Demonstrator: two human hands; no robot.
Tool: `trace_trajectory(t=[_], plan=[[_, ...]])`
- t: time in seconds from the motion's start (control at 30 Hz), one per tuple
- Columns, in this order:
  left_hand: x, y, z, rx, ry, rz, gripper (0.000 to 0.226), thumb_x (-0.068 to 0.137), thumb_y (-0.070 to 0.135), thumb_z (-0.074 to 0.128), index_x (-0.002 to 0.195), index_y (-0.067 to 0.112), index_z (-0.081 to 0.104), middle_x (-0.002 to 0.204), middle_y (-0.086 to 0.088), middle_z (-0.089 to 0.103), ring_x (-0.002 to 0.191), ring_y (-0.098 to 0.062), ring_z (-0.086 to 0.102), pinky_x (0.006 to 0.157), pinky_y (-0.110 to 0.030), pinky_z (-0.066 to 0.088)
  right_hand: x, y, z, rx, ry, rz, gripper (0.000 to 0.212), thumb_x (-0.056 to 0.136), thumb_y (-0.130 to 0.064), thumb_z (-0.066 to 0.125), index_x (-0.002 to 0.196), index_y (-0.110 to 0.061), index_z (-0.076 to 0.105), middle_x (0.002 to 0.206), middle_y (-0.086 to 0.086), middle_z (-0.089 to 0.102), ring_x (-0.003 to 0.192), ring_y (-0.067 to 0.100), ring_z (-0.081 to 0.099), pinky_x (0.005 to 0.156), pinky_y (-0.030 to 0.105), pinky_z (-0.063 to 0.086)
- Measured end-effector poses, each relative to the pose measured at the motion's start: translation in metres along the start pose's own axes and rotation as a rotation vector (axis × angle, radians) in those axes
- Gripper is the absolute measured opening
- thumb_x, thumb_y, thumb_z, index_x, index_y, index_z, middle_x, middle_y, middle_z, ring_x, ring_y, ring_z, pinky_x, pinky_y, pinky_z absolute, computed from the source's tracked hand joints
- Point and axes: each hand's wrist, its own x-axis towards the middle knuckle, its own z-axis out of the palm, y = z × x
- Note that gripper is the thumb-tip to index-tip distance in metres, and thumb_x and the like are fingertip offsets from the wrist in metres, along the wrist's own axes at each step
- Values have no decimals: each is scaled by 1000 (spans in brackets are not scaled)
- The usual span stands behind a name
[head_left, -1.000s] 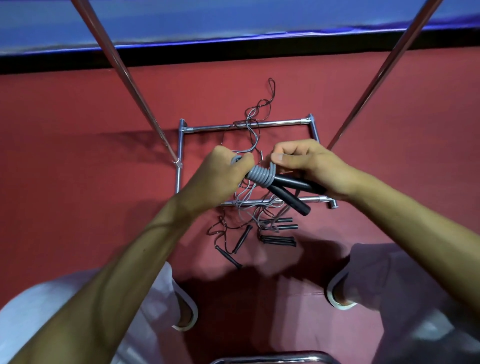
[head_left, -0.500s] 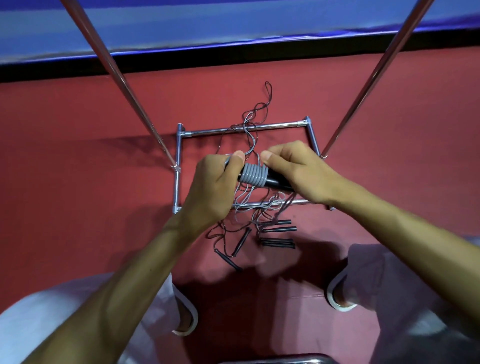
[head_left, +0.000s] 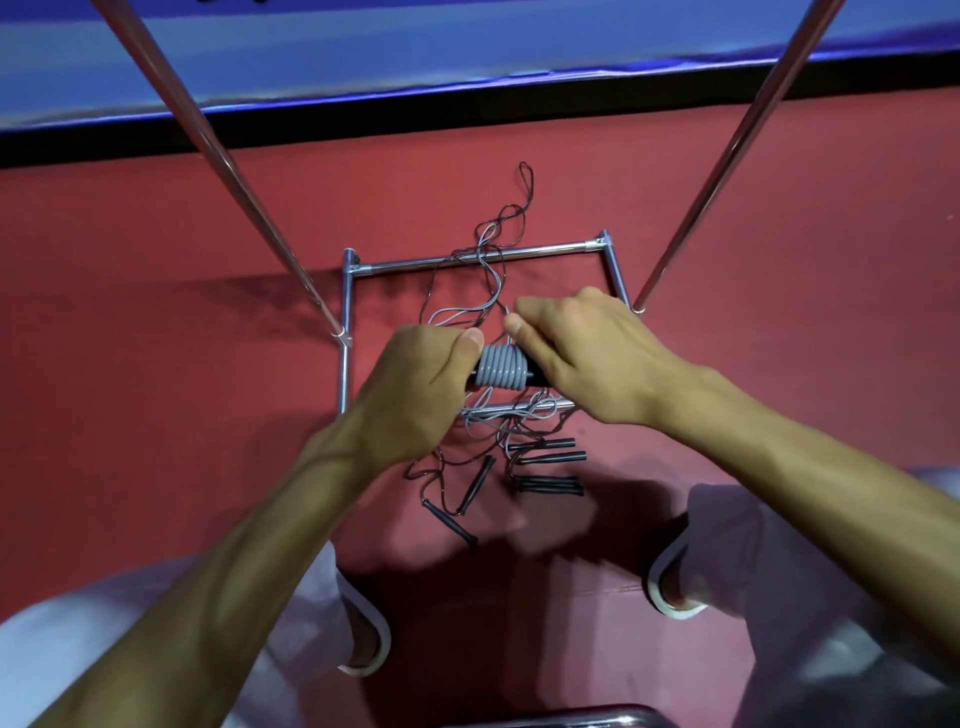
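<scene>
Currently, bundle work, mid-air over the red floor mat (head_left: 156, 312).

Left hand (head_left: 415, 395): fingers curled round the left end of the skipping rope (head_left: 503, 368), thumb on top beside the coil. The rope sits between both hands, above the near bar of the metal frame (head_left: 467, 258). Its grey cord is wound in roughly 6 or 7 tight turns round the black handles (head_left: 533, 375). Right hand (head_left: 587, 353): fingers wrapped over the handles' right end, thumb and forefinger tips close together at the trailing cord; cannot tell if they pinch it.

Handling, my read: light. Cord limp, smooth and springy, likely to unwind if tension drops. Handles stiff, so grip there, both ends, and keep a thumb on the last turn.

Counts, left to right: 2 slanted poles, left (head_left: 218, 150) and right (head_left: 727, 150); 1 frame; 1 wound rope; a tangle of loose cords (head_left: 491, 283), grey and dark, number unclear; at least 6 spare handles (head_left: 553, 457) on the floor; 2 sandalled feet, left (head_left: 363, 639) and right (head_left: 670, 587).
</scene>
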Motion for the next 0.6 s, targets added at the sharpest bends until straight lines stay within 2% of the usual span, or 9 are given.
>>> trace_trajectory(t=[0.07, 0.13, 0.2, 0.23, 0.3, 0.37, 0.47, 0.53, 0.6], plan=[[2, -2, -8, 48, -79, 134, 31, 92, 11, 54, 62, 6, 46, 57, 0, 40, 47, -21, 38, 47, -31, 31, -1, -2, -3, -43, -1, -31, 37, 108, -36, 35, 74, -21, 34, 54, -4, 33, 58, 33, 33, 57, 37, 28], [7, -2, -15, 145, -235, 285, 18, 74, 1, 67, 66, 2, 50, 69, 5, 39, 53, -21, 33, 48, -31, 30, -2, -5, -6, -84, 4, -77, 34, 107, -36, 34, 76, -22, 32, 54, -7, 28, 56, 35, 33, 55, 37, 29], [12, -2, -19, 106, -400, 356, 20, 72, 2, 68, 63, 1, 51, 65, 0, 39, 52, -22, 32, 47, -35, 29, -3, -11, -7, -131, -10, -112, 32, 106, -36, 35, 77, -23, 33, 55, -8, 23, 56, 42, 38, 54, 38, 29], [11, -1, -18, 82, -424, 399, 20, 74, 5, 64, 59, 2, 50, 60, -3, 41, 50, -24, 34, 46, -35, 29, -4, -14, -5, -152, -26, -121, 31, 106, -36, 37, 77, -23, 35, 56, -7, 21, 56, 44, 38, 53, 38, 28], [3, 11, -15, 1, -418, 251, 26, 77, 16, 63, 57, 10, 48, 54, 4, 41, 48, -15, 36, 48, -31, 28, -7, -20, -2, -167, -57, -128, 32, 105, -35, 42, 77, -22, 37, 56, -7, 18, 55, 42, 32, 53, 37, 26], [-4, 16, -12, -71, -466, 48, 36, 79, 37, 74, 61, 16, 51, 54, 6, 43, 49, -8, 37, 49, -27, 31, -7, -22, 0, -139, -64, -121, 33, 104, -34, 42, 75, -21, 39, 55, -8, 19, 54, 38, 29, 54, 37, 26], [-9, 21, -8, 98, -392, 26, 48, 75, 57, 81, 63, 19, 55, 54, 2, 51, 47, -8, 39, 48, -23, 31, -6, -19, 0, -25, -71, -104, 36, 106, -32, 40, 72, -21, 41, 54, -9, 26, 50, 24, 27, 56, 35, 27], [-11, 26, -8, 225, -349, 10, 52, 76, 67, 69, 59, 22, 49, 52, 1, 48, 47, -11, 40, 49, -26, 28, -4, -14, -1, 102, -123, -88, 39, 108, -30, 42, 70, -18, 43, 54, -7, 34, 49, 16, 32, 59, 34, 28], [-14, 29, -8, 285, -336, 30, 56, 79, 75, 56, 58, 24, 46, 49, 3, 44, 46, -12, 39, 51, -31, 27, -4, -8, -3, 333, -197, -33, 44, 108, -26, 48, 67, -9, 48, 54, -4, 41, 50, 13, 34, 56, 31, 31]])
